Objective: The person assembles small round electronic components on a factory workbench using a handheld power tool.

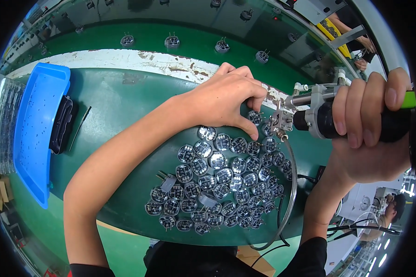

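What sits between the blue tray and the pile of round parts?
Head view: a black block against the blue tray, a thin dark rod, then bare green mat and the left forearm before the round parts.

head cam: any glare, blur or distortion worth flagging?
Head view: strong fisheye bend, the white belt edge curves and corners go black; glare on the round parts by the left hand; right hand and tool sharp, rim soft.

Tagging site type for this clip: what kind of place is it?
Likely an electronics assembly line. A pile of small round pinned parts lies on a green bench, the right hand grips a hose-fed powered tool, and like parts sit spaced along a green belt behind.
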